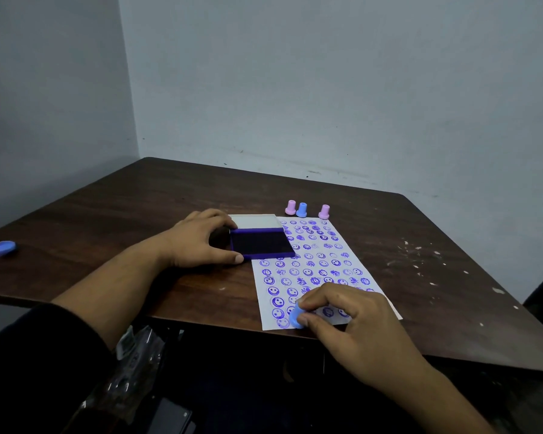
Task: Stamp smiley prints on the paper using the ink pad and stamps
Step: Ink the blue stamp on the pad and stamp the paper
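Right hand: grip pinched shut on blue stamp, lower centre, at near edge of paper. Left hand: grip spread around open ink pad, frame centre, overlapping the paper's upper left corner. Three spare stamps beyond paper on surface.

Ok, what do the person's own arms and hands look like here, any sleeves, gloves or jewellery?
Both hands are bare: no gloves, rings or watch show on the left hand or the right hand. The left arm has a dark sleeve pushed up, leaving the forearm uncovered. No sleeve shows on the right forearm within the frame.
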Motion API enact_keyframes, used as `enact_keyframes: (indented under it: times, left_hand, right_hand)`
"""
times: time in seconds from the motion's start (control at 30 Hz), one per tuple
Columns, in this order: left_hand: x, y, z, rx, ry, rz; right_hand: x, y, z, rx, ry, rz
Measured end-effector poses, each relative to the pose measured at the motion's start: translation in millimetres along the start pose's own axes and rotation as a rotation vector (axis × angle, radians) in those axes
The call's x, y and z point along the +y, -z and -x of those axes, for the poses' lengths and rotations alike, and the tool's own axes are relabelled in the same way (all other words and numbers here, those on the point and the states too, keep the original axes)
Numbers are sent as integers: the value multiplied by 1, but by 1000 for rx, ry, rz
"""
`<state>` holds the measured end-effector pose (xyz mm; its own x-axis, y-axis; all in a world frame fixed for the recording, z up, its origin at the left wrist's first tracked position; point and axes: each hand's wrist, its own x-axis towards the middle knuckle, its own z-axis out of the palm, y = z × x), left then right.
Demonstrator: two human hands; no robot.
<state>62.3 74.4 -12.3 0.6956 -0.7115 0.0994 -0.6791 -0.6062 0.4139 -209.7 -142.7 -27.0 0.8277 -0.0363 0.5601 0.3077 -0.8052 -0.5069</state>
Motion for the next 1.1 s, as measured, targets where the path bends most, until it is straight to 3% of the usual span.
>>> enact_keyframes:
  times: [0.2, 0.4, 0.63, 0.87, 1.1]
  left_hand:
    - [2, 0, 1, 6, -1, -7]
    - [3, 0, 2, 10, 1, -2]
    - [2, 1, 1, -11, 1, -5]
    - [-1, -1, -1, 1, -10, -20]
    - [-3, -2, -3, -6, -11, -24]
  right_hand:
    - [-4, 16, -18, 99, 97, 134]
    - [2, 36, -63, 190, -13, 79]
    - [42, 49, -143, 144, -206, -37]
    - [92, 45, -215, 40, -334, 197]
    - [132, 18, -233, -112, -427, 381]
